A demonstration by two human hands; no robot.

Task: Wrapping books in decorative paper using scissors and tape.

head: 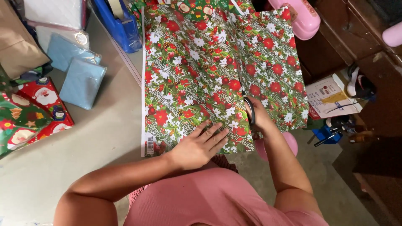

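A large sheet of green wrapping paper (197, 71) with red and white flowers lies spread over the table. My left hand (200, 144) rests flat on its near edge, fingers apart, pressing the paper down. My right hand (256, 114) grips black-handled scissors (248, 109) at the paper's near edge, where a cut line runs up the sheet and splits off a right-hand strip (274, 62). The blades are hidden among the print.
Wrapped gifts with a red and green festive print (29, 113) and pale blue boxes (81, 81) lie at the left on the grey table (100, 138). A blue tape dispenser (121, 25) stands at the back. Pink plastic items (301, 19) and a cluttered brown shelf (347, 88) are at the right.
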